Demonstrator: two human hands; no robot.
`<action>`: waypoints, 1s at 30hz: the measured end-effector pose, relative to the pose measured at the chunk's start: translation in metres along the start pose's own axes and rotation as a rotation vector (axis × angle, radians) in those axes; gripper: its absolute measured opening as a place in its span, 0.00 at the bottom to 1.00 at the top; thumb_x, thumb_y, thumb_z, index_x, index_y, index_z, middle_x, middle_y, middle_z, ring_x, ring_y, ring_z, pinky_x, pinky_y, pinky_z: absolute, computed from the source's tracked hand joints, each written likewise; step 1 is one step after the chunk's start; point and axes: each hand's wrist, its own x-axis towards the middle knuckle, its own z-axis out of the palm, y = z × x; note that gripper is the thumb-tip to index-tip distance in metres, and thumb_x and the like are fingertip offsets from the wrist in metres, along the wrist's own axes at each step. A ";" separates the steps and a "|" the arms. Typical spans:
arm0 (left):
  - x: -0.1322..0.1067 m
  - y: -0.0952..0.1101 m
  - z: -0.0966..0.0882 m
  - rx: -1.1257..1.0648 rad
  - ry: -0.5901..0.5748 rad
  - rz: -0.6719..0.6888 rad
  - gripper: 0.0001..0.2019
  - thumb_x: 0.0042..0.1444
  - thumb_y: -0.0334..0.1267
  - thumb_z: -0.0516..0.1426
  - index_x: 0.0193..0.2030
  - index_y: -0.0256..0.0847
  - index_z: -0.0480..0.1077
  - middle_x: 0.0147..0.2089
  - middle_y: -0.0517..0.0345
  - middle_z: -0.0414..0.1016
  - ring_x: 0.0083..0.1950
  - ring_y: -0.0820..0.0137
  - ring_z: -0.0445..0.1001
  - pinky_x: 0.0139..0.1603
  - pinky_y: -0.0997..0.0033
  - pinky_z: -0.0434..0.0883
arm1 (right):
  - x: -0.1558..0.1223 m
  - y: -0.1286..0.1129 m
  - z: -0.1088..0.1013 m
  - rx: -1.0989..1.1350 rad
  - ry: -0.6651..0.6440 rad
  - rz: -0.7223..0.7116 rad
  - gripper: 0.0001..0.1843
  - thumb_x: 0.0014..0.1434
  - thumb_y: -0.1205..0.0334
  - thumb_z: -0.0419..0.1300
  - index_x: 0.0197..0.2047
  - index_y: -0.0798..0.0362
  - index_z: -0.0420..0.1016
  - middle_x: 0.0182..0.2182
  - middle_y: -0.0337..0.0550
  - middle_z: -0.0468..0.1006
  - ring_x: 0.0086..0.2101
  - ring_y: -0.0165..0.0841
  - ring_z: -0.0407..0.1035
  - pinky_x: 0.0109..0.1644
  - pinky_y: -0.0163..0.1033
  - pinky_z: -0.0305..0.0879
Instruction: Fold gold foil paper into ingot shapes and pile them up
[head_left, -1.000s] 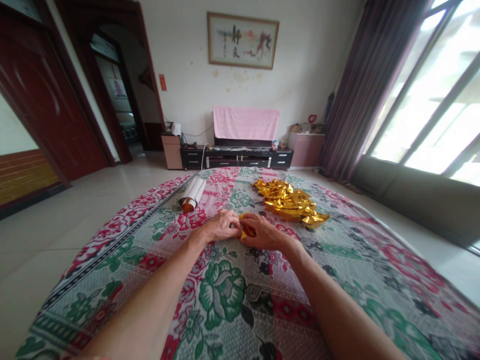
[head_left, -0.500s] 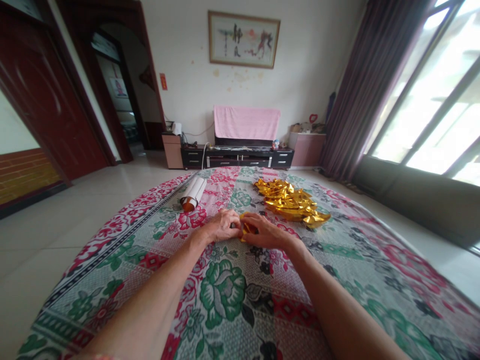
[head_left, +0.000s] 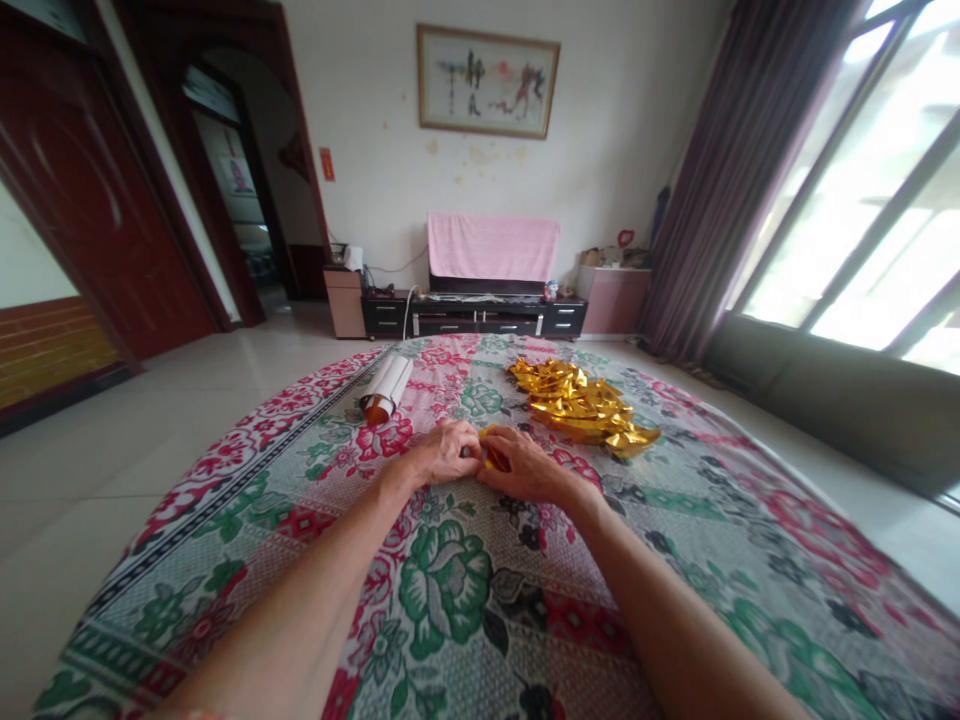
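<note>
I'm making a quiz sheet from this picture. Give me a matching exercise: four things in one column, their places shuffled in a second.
Things
1. small gold foil piece
2. pile of gold foil
3. white roll
4. pink cloth

Places
A. draped above the low black cabinet
B. on the floral cloth, beyond the left hand
C. pinched between the left hand and the right hand
D. heaped on the floral cloth, beyond the right hand

Pairs: 1-C, 2-D, 3-B, 4-A
</note>
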 end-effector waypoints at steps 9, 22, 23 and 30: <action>0.000 0.002 -0.002 -0.011 -0.007 -0.006 0.03 0.47 0.34 0.56 0.27 0.40 0.72 0.38 0.59 0.71 0.40 0.71 0.68 0.48 0.69 0.60 | 0.000 -0.004 -0.002 0.013 -0.029 0.019 0.13 0.50 0.58 0.57 0.41 0.51 0.70 0.45 0.46 0.67 0.43 0.36 0.61 0.47 0.42 0.56; 0.000 0.006 -0.005 -0.027 -0.026 -0.037 0.04 0.47 0.38 0.59 0.27 0.40 0.73 0.37 0.59 0.71 0.40 0.71 0.67 0.47 0.69 0.61 | 0.001 0.001 -0.010 0.136 -0.075 -0.031 0.11 0.57 0.66 0.50 0.41 0.52 0.70 0.43 0.44 0.70 0.45 0.34 0.62 0.49 0.38 0.57; 0.000 0.007 -0.006 -0.024 -0.028 -0.036 0.04 0.47 0.38 0.59 0.27 0.40 0.73 0.37 0.59 0.71 0.40 0.71 0.67 0.47 0.69 0.61 | 0.001 0.001 -0.011 0.135 -0.071 -0.027 0.11 0.56 0.67 0.50 0.42 0.53 0.70 0.42 0.44 0.70 0.45 0.33 0.62 0.49 0.38 0.57; 0.000 0.004 -0.002 0.002 -0.009 -0.014 0.04 0.48 0.35 0.57 0.26 0.40 0.72 0.37 0.59 0.71 0.39 0.72 0.67 0.47 0.69 0.61 | -0.001 -0.002 -0.004 0.098 -0.038 0.036 0.13 0.53 0.58 0.56 0.43 0.51 0.70 0.45 0.45 0.69 0.46 0.37 0.61 0.49 0.42 0.57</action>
